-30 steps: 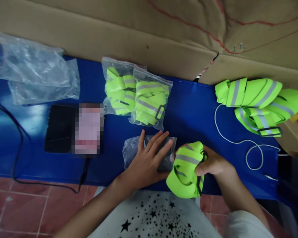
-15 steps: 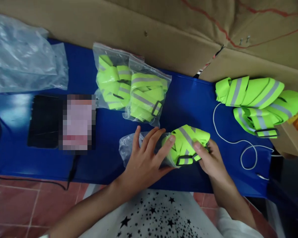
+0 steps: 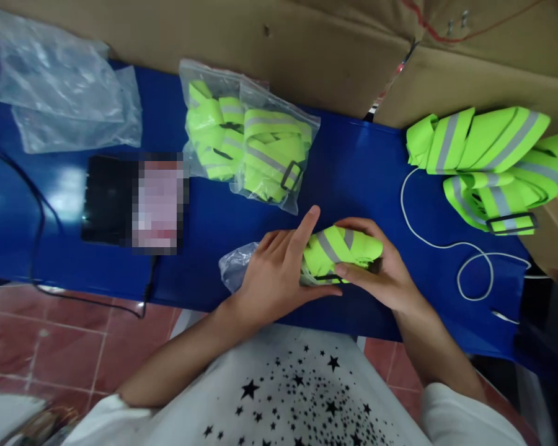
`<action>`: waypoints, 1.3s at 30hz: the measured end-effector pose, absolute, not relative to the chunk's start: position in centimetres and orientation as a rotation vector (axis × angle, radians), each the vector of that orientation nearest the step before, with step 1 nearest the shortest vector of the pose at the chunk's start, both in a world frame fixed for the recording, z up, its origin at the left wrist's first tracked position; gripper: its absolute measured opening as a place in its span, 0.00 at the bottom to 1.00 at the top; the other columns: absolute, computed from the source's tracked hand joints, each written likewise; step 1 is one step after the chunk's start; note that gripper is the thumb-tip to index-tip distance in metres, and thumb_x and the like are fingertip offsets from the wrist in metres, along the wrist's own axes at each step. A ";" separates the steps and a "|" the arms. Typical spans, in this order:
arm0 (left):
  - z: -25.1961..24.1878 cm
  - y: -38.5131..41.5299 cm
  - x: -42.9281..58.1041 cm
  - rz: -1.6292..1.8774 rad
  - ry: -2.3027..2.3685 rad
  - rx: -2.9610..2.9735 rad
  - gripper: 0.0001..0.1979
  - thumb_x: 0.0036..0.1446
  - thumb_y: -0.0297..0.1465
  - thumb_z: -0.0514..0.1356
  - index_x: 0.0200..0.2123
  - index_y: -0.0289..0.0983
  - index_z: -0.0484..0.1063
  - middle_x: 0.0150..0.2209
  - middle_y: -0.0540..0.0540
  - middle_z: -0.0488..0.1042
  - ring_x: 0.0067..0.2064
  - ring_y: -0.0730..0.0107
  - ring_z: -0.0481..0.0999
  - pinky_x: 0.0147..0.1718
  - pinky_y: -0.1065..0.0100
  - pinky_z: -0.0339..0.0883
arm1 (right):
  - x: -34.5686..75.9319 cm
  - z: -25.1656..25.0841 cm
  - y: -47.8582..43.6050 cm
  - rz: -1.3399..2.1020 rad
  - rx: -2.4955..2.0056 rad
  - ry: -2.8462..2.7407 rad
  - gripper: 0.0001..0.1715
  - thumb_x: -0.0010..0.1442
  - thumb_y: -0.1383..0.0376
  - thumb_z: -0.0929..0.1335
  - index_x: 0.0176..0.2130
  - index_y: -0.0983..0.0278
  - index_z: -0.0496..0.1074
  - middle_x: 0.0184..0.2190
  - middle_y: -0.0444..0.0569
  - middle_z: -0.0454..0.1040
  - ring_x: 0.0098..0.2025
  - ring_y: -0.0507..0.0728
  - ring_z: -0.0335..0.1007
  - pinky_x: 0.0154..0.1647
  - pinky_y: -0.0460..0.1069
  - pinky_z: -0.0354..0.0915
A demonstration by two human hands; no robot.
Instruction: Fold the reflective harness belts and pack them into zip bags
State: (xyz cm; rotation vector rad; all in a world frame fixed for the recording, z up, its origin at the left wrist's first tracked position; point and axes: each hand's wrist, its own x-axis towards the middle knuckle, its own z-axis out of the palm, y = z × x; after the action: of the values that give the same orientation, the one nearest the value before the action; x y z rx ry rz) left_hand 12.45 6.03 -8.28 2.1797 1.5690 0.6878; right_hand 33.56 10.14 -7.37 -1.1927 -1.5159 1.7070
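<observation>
A folded neon-yellow reflective strap bundle [image 3: 337,244] with grey stripes is between my hands, near the front of the blue table. My right hand [image 3: 384,272] is closed round its right end, thumb in front and fingers behind. My left hand [image 3: 272,275] grips a clear plastic bag [image 3: 236,266] around the bundle's left end, thumb and forefinger spread wide at the bag's mouth. How deep the bundle sits in the bag is hidden by my left hand. Only part of a black buckle shows along its lower edge.
Zip bags [image 3: 279,155] with packed yellow straps lie behind my hands. Loose reflective straps [image 3: 488,148] and a white cord [image 3: 446,248] are on the right. At left are clear bags [image 3: 74,93], a black device [image 3: 109,201] and a black cable [image 3: 39,217]. Cardboard [image 3: 330,62] stands along the back.
My right hand and the strap bundle have moved left, toward the bag. The fingers of my left hand have drawn together at the bag, its thumb and forefinger now spread. The view has shifted slightly.
</observation>
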 end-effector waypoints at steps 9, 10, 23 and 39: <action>-6.0 5.9 11.1 0.680 1.312 2.055 0.59 0.55 0.53 0.68 0.76 0.41 0.34 0.58 0.34 0.74 0.56 0.51 0.78 0.52 0.55 0.75 | 33.8 -6.7 9.9 1.280 -1.010 -1.919 0.26 0.60 0.64 0.77 0.56 0.58 0.73 0.53 0.49 0.79 0.53 0.58 0.78 0.54 0.53 0.74; -5.6 6.2 10.6 0.664 1.275 2.004 0.58 0.58 0.51 0.68 0.76 0.43 0.33 0.61 0.35 0.72 0.59 0.53 0.77 0.54 0.55 0.74 | 33.8 -6.7 9.7 1.222 -0.969 -1.929 0.26 0.60 0.66 0.76 0.57 0.57 0.73 0.54 0.49 0.79 0.55 0.59 0.77 0.56 0.54 0.73; -5.3 7.2 9.0 0.414 1.113 2.042 0.15 0.65 0.30 0.63 0.55 0.38 0.73 0.50 0.45 0.82 0.49 0.60 0.84 0.46 0.62 0.78 | 33.9 -6.2 8.8 0.858 -0.762 -2.349 0.33 0.62 0.57 0.76 0.63 0.60 0.68 0.51 0.54 0.80 0.52 0.63 0.79 0.54 0.60 0.76; -6.5 6.8 10.7 0.560 1.340 2.035 0.30 0.56 0.52 0.68 0.52 0.35 0.76 0.39 0.46 0.85 0.37 0.63 0.85 0.32 0.67 0.72 | 33.7 -6.4 8.7 0.814 -1.175 -2.261 0.14 0.69 0.61 0.70 0.53 0.62 0.70 0.45 0.52 0.81 0.46 0.58 0.81 0.44 0.51 0.77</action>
State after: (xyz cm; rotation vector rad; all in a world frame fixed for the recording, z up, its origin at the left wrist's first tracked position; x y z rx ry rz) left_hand 10.74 6.77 -6.50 2.0352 1.3397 0.5601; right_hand 33.66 8.65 -6.44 -1.1754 -2.2610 0.8135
